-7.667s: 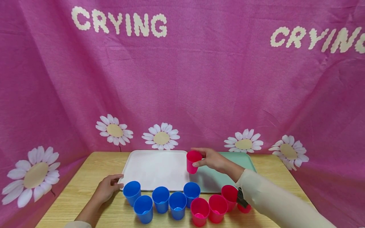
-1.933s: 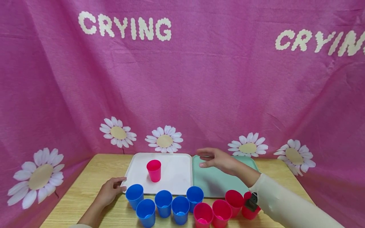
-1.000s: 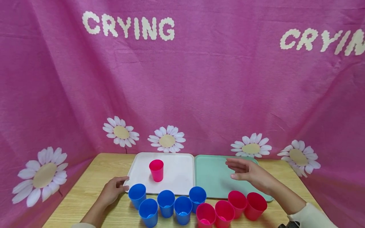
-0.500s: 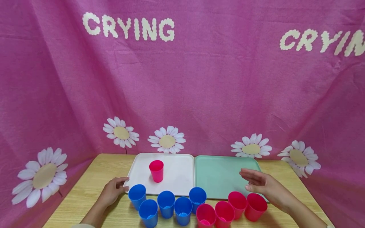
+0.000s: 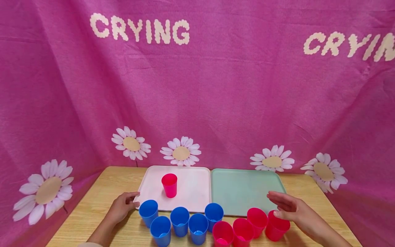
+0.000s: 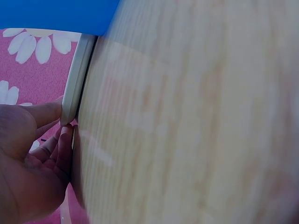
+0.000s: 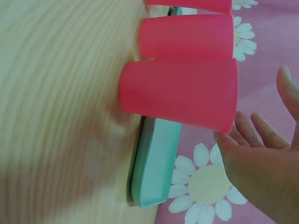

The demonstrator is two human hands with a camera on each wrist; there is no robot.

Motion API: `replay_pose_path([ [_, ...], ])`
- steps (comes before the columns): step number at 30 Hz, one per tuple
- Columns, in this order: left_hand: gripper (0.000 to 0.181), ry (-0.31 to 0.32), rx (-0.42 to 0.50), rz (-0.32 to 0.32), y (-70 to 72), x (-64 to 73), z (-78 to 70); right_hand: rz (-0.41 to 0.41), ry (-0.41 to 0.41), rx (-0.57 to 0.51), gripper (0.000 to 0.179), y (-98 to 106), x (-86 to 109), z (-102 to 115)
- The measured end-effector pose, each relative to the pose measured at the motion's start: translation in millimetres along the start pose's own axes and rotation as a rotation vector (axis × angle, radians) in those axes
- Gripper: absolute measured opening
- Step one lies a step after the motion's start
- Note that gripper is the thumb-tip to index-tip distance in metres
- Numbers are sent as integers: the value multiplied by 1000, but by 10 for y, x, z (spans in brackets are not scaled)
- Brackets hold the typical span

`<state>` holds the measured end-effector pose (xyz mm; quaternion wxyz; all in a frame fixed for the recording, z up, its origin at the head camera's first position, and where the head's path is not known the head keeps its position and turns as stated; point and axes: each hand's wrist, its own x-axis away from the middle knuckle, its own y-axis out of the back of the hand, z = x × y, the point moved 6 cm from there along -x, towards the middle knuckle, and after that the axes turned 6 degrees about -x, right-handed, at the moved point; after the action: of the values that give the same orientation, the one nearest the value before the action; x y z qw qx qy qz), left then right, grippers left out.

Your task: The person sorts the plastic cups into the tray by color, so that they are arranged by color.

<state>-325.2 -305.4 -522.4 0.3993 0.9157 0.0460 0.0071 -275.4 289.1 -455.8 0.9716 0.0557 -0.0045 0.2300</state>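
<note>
- At the far left, with the left hand [image 5: 120, 207]: probably steadying the white tray [image 5: 194, 188]. Next, calls for a light, even hold, so as not to slide or tip. Pinching the near left corner between thumb and fingers, with wrist low over the worktop [image 5: 92, 192] and forearm slanting in from the near left.
- Ahead and right of the left fingers, on the white tray: one red cup [image 5: 169, 187], upright, with no fingers on it.
- Just right of the left fingers, and closer to the body: five blue cups [image 5: 180, 226], upright, bunched together.
- Left of the right fingers and a bit ahead: green tray [image 5: 240, 188], right beside the white one.
- Left of the right fingers, on the worktop: three more red cups [image 5: 257, 226], upright and close together.
- Right by the right fingers: the end red cup [image 5: 277, 228], upright on the worktop.
- At the far right, with the right hand [image 5: 300, 214]: looks like reaching for the end red cup. Next, calls for coming down around the rim and squeezing softly, without bumping nearby cups. Fingers loosely straight, thumb spread away, holding nothing; palm facing left. Touching the rim or just over it: cannot tell.
</note>
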Motion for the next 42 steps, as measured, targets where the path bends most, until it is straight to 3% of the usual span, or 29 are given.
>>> replay_pose_path([
  [9,43,27,12,24,-9,3,4,-2,-79,33,68,30,155,-161],
  [17,40,-3,-7,7,5,-6,6,-48,-189,4,75,14,215,-335],
  [26,40,-16,-6,-3,15,8,-16,-59,-186,49,73,0,247,-385],
  [33,40,-4,-1,3,14,19,-24,-70,-222,-15,74,-5,272,-423],
  [42,41,13,-3,21,9,18,-26,-76,-222,-10,73,5,283,-448],
])
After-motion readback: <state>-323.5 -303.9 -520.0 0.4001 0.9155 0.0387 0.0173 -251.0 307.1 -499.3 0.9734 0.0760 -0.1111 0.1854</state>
